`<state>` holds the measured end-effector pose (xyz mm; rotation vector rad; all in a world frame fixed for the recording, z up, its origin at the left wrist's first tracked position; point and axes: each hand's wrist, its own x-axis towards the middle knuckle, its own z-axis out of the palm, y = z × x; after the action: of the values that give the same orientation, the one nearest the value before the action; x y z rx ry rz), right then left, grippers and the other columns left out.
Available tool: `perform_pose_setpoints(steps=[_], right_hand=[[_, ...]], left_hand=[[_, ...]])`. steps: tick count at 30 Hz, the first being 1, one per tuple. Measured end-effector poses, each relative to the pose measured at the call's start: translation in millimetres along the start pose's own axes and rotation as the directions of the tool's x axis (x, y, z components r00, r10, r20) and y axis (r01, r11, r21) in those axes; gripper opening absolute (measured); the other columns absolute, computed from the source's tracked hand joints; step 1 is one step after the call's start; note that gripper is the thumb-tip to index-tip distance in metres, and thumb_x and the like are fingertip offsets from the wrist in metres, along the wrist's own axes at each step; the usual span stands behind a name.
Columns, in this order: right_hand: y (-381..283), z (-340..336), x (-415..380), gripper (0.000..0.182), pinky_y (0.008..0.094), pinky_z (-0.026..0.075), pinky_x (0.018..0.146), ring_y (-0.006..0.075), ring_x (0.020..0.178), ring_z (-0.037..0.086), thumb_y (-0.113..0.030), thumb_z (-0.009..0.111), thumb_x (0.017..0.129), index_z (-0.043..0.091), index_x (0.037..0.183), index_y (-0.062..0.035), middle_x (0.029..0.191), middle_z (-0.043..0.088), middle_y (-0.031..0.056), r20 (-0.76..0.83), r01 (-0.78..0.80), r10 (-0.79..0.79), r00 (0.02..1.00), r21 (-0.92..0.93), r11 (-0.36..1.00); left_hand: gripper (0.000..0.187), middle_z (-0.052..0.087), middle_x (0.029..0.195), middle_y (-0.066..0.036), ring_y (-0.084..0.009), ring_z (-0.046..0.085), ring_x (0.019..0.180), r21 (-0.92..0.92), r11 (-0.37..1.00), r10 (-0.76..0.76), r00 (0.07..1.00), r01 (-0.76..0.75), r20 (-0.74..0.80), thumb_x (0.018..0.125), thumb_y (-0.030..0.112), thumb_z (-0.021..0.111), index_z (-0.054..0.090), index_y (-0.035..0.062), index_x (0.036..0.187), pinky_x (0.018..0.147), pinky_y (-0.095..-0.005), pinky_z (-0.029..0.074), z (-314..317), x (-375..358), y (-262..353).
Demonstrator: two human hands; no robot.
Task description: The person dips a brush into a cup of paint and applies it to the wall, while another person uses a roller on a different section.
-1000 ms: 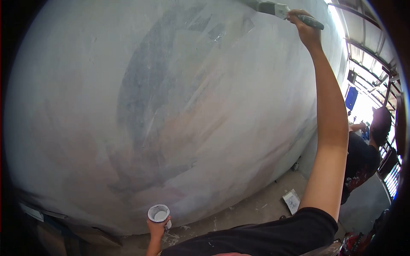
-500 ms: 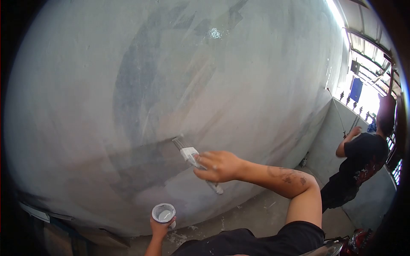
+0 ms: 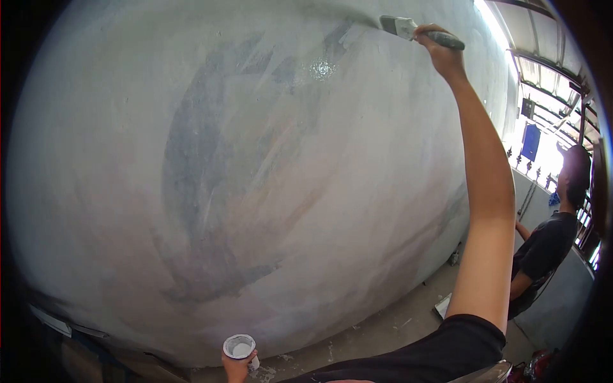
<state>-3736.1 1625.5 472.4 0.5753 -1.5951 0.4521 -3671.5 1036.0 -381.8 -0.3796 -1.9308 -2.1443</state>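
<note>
At the far left a dark edge runs along the foot of the wall (image 3: 128, 127), which fills most of the view, pale grey with streaks of darker blue-grey and patches of faint orange showing through. A wet, shiny spot sits high on it, near the top centre.

Low down, just left of centre, the left hand (image 3: 237, 365) is closed around a small white cup (image 3: 239, 347), holding it upright from below; pale paint shows inside. The cup is close to the base of the wall, above a rough, spattered floor (image 3: 383, 325).

Further right, the right arm stretches straight up in a black sleeve. At its top the right hand (image 3: 440, 50) grips the handle of a paintbrush (image 3: 408, 30), fingers wrapped round it. The brush lies nearly level, bristles pointing left and touching the wall near its upper edge.

At the far right another person (image 3: 549, 242) in a black shirt stands turned away, near bright railings and an open roof frame.
</note>
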Motion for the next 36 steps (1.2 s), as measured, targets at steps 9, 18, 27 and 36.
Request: perform_pose_setpoints(steps=[9,18,27,36], right_hand=[[-167.4,163.1,-270.0,0.021,0.0383,0.058,0.082,0.0317,0.093,0.069,-0.018,0.065,0.084,0.067,0.104,-0.0154,0.114,0.067,0.0148,0.666,0.454,-0.432,0.608,0.154,0.878],[-96.1,113.1,-78.0,0.008,0.027,0.054,0.075,0.0137,0.082,0.068,0.001,0.07,0.086,0.072,0.092,-0.0045,0.088,0.073,0.0071,0.125,0.137,-0.162,0.979,0.19,0.972],[-93.1,126.9,-139.1,0.022,0.0395,0.055,0.079,0.0293,0.091,0.07,-0.003,0.065,0.08,0.071,0.1,-0.0089,0.1,0.071,0.012,0.525,0.658,-0.452,0.722,-0.316,0.684],[-191.2,149.9,-256.6,0.023,0.039,0.055,0.079,0.0319,0.09,0.068,-0.006,0.071,0.083,0.069,0.106,-0.0096,0.099,0.069,0.0155,0.523,-0.02,-0.266,0.81,0.478,0.878]], left_hand=[[0.068,0.069,0.105,-0.011,-0.0228,0.067,0.095,0.239,0.945,-0.195,0.972,0.222,-0.133,0.059,0.017,0.096,0.058,-0.0022,0.112,0.087,-0.0363,0.053,52.6,24.1,177.2],[0.067,0.07,0.104,-0.013,-0.024,0.067,0.095,0.217,0.962,-0.132,0.977,0.168,-0.169,0.059,0.02,0.097,0.059,-0.0023,0.11,0.086,-0.0362,0.053,27.8,25.3,172.2],[0.061,0.071,0.1,-0.011,-0.0234,0.069,0.091,0.296,0.938,-0.126,0.974,0.179,-0.188,0.06,0.016,0.096,0.062,-0.002,0.107,0.083,-0.0362,0.054,47.1,23.9,203.9],[0.063,0.072,0.103,-0.012,-0.0235,0.069,0.094,0.358,0.918,-0.13,0.981,0.173,-0.143,0.062,0.018,0.095,0.061,-0.0015,0.111,0.084,-0.0365,0.055,59.4,23.5,206.9]])
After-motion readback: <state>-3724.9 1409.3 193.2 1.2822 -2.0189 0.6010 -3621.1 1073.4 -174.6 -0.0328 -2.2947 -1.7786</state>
